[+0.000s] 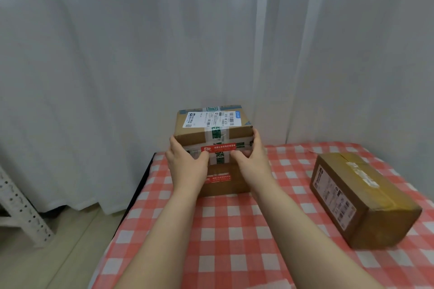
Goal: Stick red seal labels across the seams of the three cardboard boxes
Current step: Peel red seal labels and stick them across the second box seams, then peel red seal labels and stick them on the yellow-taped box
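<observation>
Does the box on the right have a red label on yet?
None visible: the right box shows only pale tape on its top seam.

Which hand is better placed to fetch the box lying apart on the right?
Probably the right hand: it grips the top box on the side nearer the lone box. The left hand grips the far side and would have to cross over.

Red-and-white checked tablecloth (225,237), brown cardboard boxes (366,201), red seal label (218,147), white curtain (141,42).
</observation>
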